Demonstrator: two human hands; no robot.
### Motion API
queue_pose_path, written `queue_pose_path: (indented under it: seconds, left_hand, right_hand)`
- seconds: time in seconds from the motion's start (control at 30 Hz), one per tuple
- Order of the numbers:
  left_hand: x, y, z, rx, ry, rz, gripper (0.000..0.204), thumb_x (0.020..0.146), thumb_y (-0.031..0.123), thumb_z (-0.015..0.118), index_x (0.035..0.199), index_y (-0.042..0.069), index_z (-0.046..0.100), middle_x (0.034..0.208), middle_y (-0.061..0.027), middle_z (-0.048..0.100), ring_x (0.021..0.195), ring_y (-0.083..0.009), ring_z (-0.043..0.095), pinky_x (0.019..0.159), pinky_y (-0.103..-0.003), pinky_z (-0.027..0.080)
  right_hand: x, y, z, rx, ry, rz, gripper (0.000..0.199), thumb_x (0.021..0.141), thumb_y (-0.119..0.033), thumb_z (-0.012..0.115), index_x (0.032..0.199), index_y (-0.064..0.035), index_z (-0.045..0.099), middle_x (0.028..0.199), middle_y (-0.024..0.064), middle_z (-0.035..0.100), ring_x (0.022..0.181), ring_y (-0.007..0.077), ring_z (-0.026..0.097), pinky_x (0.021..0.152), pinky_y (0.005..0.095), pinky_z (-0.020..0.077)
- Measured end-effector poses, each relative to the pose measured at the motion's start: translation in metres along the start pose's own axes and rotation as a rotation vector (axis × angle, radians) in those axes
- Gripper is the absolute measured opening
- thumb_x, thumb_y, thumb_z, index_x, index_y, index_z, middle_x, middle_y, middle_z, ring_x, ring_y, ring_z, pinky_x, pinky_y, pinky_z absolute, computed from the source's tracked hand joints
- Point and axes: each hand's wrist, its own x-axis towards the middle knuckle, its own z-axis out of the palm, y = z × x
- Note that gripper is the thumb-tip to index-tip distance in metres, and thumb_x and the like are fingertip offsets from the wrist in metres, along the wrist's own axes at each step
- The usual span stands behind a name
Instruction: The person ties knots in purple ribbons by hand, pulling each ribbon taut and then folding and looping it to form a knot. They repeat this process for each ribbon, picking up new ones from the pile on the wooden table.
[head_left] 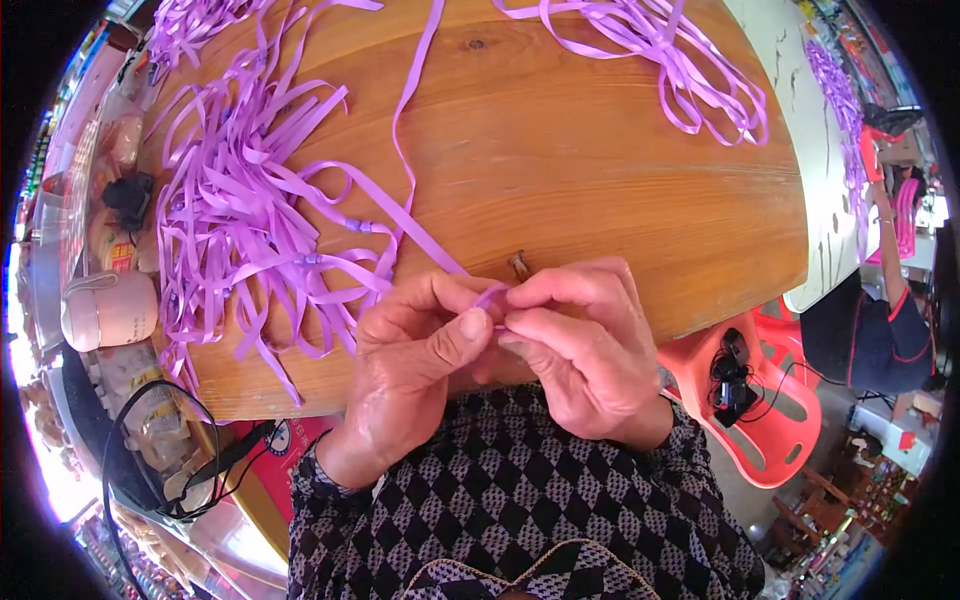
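Both hands meet over the near edge of the wooden table, pinching one purple ribbon [490, 294] between them. My left hand [410, 345] is closed, its thumb pressed against the ribbon bent into a small loop. Close beside it, my right hand [585, 340] pinches the same ribbon between thumb and forefinger. From the left hand the strip runs up and left toward a tangled heap of purple ribbons [240, 190]. Small darker purple beads or knots [358, 226] sit on some strips. The fingers partly hide the loop.
Another bunch of purple ribbons [690, 70] lies at the table's far right. A pale pink case [110, 312] stands by the left edge. An orange plastic chair [745, 400] with black cables on it is at the right. Another person's arm [888, 245] shows beyond.
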Motion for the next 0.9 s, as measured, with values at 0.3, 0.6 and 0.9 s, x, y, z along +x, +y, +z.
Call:
queue_pose_path:
  seconds: [0.3, 0.6, 0.9]
  left_hand:
    - [-0.011, 0.008, -0.001, 0.318, -0.126, 0.138, 0.020, 0.088, 0.016, 0.055, 0.100, 0.000, 0.057, 0.088, -0.0057, 0.059, 0.062, -0.0090, 0.054, 0.051, -0.020, 0.044]
    - [-0.016, 0.022, -0.005, 0.440, 0.271, 0.685, 0.011, 0.084, 0.009, 0.056, 0.089, -0.002, 0.055, 0.073, -0.0069, 0.055, 0.045, -0.0058, 0.043, 0.038, -0.016, 0.031]
    - [-0.012, 0.041, -0.007, 1.377, 0.190, 0.971, 0.031, 0.064, 0.004, 0.069, 0.093, -0.001, 0.059, 0.088, -0.0139, 0.060, 0.070, -0.0195, 0.056, 0.058, -0.027, 0.045]
  right_hand:
    - [0.011, 0.000, -0.010, 0.436, -0.106, 0.261, 0.014, 0.067, -0.003, 0.070, 0.074, -0.0049, 0.058, 0.086, 0.0088, 0.060, 0.075, 0.0235, 0.055, 0.067, 0.0320, 0.0435]
    - [-0.003, 0.001, -0.016, 0.646, -0.261, 0.430, 0.017, 0.067, 0.005, 0.069, 0.072, -0.0013, 0.055, 0.077, 0.0098, 0.059, 0.068, 0.0163, 0.051, 0.061, 0.0263, 0.0396]
    - [-0.001, -0.002, -0.015, 0.325, -0.276, 0.176, 0.023, 0.061, 0.004, 0.071, 0.072, -0.0047, 0.053, 0.075, 0.0086, 0.058, 0.062, 0.0217, 0.050, 0.057, 0.0301, 0.0373]
